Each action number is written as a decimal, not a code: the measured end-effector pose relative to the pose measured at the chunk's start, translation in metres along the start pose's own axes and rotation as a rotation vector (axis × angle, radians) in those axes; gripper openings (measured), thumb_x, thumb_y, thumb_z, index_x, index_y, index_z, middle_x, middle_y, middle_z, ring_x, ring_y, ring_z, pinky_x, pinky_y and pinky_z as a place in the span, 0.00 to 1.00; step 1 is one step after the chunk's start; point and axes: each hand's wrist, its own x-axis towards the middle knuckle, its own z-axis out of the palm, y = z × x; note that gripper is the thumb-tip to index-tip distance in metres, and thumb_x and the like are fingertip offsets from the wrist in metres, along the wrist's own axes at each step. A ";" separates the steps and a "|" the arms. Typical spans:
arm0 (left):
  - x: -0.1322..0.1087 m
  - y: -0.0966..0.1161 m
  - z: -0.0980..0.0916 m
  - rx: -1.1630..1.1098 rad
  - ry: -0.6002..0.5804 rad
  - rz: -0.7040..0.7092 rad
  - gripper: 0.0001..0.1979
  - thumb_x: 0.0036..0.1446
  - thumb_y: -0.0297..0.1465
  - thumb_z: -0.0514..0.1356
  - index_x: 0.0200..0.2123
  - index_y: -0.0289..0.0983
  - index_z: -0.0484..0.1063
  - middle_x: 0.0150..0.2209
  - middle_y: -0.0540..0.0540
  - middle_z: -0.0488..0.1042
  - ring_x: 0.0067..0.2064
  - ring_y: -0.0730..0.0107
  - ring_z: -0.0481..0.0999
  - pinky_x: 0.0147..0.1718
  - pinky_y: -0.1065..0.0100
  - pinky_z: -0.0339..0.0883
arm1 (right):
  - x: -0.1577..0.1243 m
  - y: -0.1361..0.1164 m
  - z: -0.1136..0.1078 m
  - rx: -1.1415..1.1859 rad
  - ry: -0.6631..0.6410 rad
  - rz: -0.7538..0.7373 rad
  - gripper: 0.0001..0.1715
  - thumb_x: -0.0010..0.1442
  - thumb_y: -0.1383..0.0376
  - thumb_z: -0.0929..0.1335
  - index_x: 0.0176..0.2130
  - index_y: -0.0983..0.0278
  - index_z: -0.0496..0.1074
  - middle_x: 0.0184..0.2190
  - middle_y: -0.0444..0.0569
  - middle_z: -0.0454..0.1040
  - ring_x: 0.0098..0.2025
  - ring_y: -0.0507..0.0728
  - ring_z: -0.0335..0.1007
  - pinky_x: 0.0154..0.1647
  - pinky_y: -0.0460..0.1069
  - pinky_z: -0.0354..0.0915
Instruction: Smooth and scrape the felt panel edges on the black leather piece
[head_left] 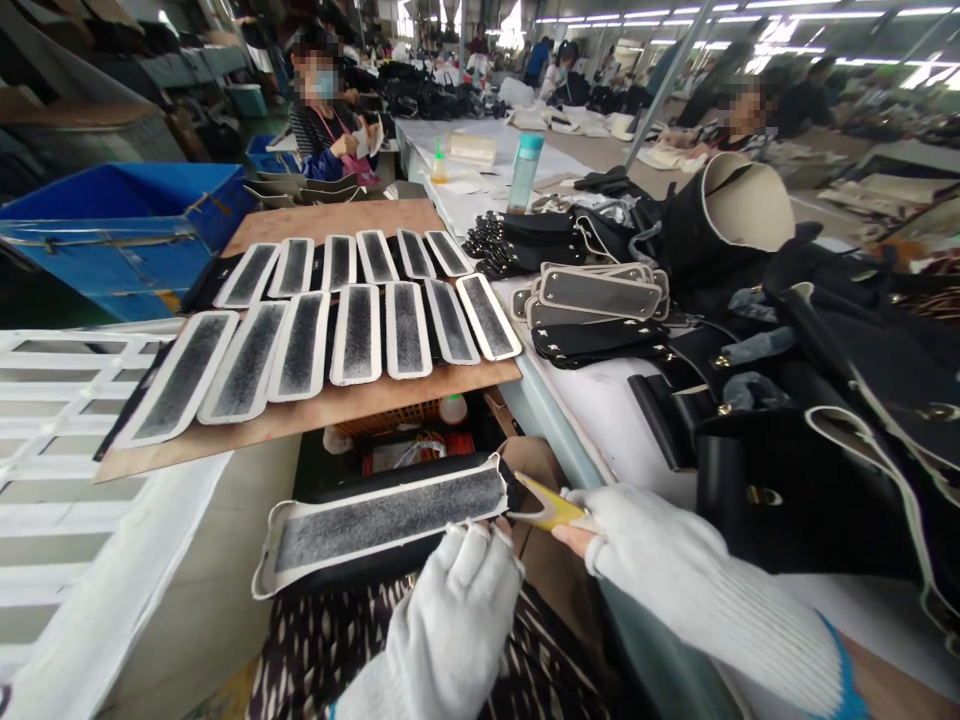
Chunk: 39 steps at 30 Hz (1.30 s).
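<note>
My left hand (465, 590), in a white fingerless glove, is closed on the near edge of a long grey strip with a white border (382, 522), held flat over my lap. My right hand (637, 545), gloved the same way, pinches a small yellow tool (546, 508) whose tip touches the strip's right end. Ahead, a brown board (315, 410) carries two rows of several similar grey strips (356, 335) laid side by side.
A stack of black strap pieces (600, 300) and black bags (810, 400) crowd the white table on the right. A blue crate (127, 230) stands at the left, a teal bottle (523, 172) further back. Other people work at the far tables.
</note>
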 end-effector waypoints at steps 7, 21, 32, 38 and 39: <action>0.001 0.000 -0.001 0.027 -0.038 -0.047 0.31 0.51 0.23 0.55 0.59 0.43 0.71 0.60 0.41 0.71 0.63 0.46 0.68 0.58 0.40 0.68 | 0.011 0.012 -0.008 0.287 -0.198 0.071 0.19 0.60 0.48 0.65 0.33 0.59 0.72 0.23 0.45 0.78 0.26 0.58 0.75 0.26 0.49 0.60; 0.001 -0.017 -0.009 0.248 0.276 0.130 0.12 0.59 0.29 0.59 0.46 0.43 0.75 0.54 0.46 0.75 0.56 0.56 0.73 0.58 0.52 0.67 | 0.106 0.003 -0.008 0.021 0.070 -0.246 0.21 0.63 0.51 0.65 0.28 0.61 0.73 0.23 0.43 0.70 0.25 0.52 0.62 0.26 0.49 0.49; 0.014 -0.008 -0.042 0.293 0.421 0.005 0.13 0.52 0.36 0.66 0.42 0.42 0.76 0.50 0.47 0.80 0.49 0.53 0.78 0.50 0.53 0.74 | 0.142 -0.025 -0.017 -0.158 0.150 -0.472 0.27 0.67 0.51 0.61 0.30 0.65 0.78 0.28 0.51 0.78 0.29 0.56 0.68 0.31 0.51 0.50; 0.039 -0.011 -0.053 0.260 0.049 -0.246 0.41 0.47 0.39 0.68 0.63 0.32 0.64 0.69 0.29 0.57 0.69 0.36 0.57 0.63 0.38 0.59 | 0.139 -0.032 -0.017 -0.230 0.207 -0.523 0.32 0.70 0.50 0.59 0.33 0.69 0.80 0.30 0.56 0.80 0.33 0.59 0.73 0.33 0.49 0.54; 0.045 -0.012 -0.056 0.235 -0.009 -0.279 0.45 0.44 0.40 0.70 0.64 0.30 0.62 0.69 0.28 0.54 0.70 0.35 0.54 0.65 0.38 0.55 | 0.139 -0.032 -0.017 -0.240 0.215 -0.525 0.33 0.70 0.50 0.59 0.33 0.69 0.80 0.30 0.57 0.80 0.33 0.59 0.73 0.32 0.49 0.54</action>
